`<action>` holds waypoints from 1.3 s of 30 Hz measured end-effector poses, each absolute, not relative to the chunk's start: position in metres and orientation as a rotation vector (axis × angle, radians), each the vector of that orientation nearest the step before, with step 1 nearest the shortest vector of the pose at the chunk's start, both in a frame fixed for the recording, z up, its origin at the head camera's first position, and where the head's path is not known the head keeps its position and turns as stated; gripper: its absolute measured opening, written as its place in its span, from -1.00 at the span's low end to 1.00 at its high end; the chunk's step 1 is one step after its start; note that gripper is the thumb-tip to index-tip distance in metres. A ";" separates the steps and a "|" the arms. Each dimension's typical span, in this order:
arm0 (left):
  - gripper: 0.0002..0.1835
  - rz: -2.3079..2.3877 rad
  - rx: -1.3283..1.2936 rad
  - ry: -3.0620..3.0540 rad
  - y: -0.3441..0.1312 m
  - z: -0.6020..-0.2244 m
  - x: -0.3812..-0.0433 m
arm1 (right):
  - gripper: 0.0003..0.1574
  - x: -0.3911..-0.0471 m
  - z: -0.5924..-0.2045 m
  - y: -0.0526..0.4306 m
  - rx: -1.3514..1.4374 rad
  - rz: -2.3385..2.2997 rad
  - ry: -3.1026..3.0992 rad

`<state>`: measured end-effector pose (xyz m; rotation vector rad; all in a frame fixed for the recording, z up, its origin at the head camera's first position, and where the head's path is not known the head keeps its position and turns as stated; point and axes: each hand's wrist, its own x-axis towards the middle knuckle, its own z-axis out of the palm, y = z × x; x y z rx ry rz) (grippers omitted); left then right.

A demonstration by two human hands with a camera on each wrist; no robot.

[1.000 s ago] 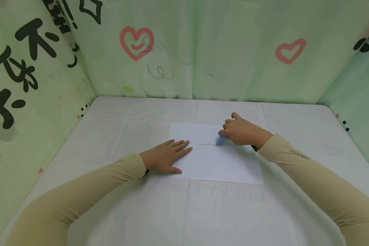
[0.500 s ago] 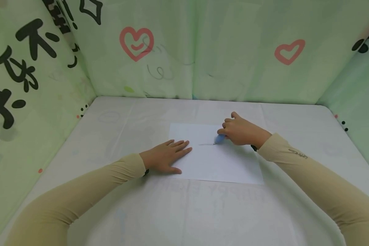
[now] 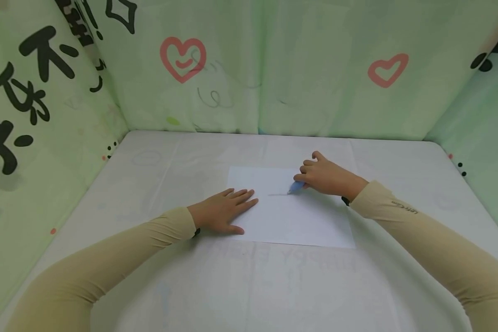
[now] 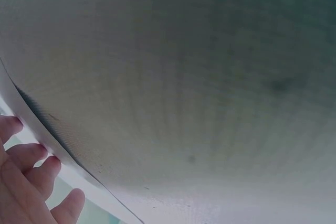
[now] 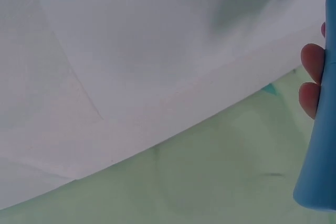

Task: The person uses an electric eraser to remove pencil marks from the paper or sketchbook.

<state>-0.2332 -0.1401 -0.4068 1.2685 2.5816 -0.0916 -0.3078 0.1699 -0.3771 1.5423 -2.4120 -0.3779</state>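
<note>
A white sheet of paper (image 3: 307,226) lies on the table with a thin grey line (image 3: 275,195) on it. My left hand (image 3: 226,212) rests spread on the sheet's left part; its fingertips (image 4: 76,200) also show in the left wrist view. My right hand (image 3: 328,177) grips a thick blue pen-shaped tool (image 3: 297,186), tilted with its narrow tip down at the right end of the line. In the right wrist view the tool (image 5: 319,150) has a flared rear end, and two fingers (image 5: 311,95) curl against its side.
A white cloth covers the table (image 3: 216,286). Green printed curtains (image 3: 307,69) with hearts and black lettering enclose its back and both sides. The sheet's edge and the table's far edge cross the right wrist view.
The tool's tip has slid slightly left along the line, whose visible right end now lies a little farther left. My left hand keeps its place on the paper.
</note>
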 end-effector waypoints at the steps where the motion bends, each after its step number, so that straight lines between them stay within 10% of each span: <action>1: -0.10 -0.091 1.270 2.582 -0.140 -0.407 -0.233 | -0.69 -0.308 -0.378 0.169 1.546 -0.387 -2.397; 39: -0.09 -0.086 1.277 2.589 -0.142 -0.414 -0.236 | -0.83 -0.311 -0.378 0.166 1.594 -0.349 -2.294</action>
